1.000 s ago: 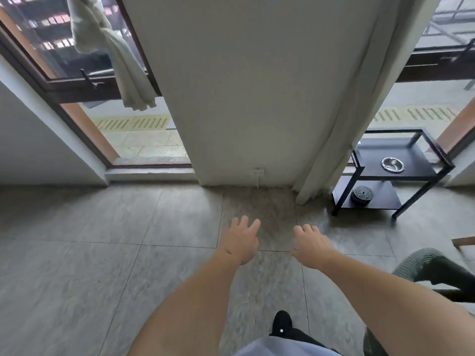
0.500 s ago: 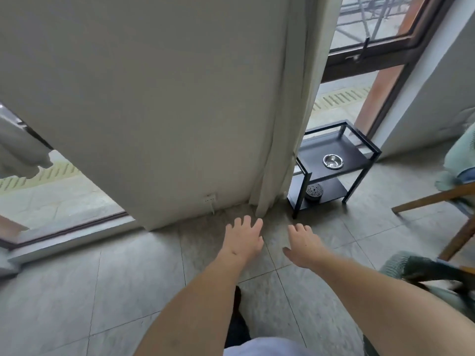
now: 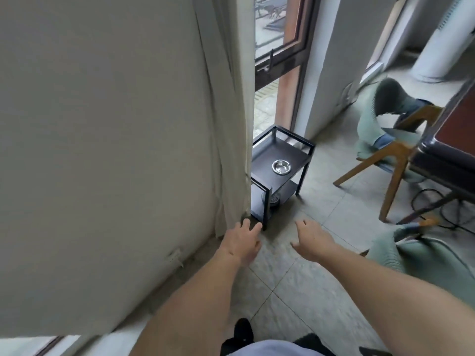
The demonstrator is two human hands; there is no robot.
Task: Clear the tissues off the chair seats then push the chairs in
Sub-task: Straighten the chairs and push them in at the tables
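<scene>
Head view: left hand [image 3: 241, 240] and right hand [image 3: 312, 242], both outstretched over the floor, fingers loosely spread, holding nothing. Chair [image 3: 385, 150], green-cushioned, right, by table [image 3: 452, 140]; tissues not discernible. View swung rightward since earlier; shelf stand [image 3: 280, 160] now central.

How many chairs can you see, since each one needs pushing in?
2: one wooden chair draped in green cloth by the table, and one green chair back at the right edge beside the right hand. More may sit outside the frame.
</scene>
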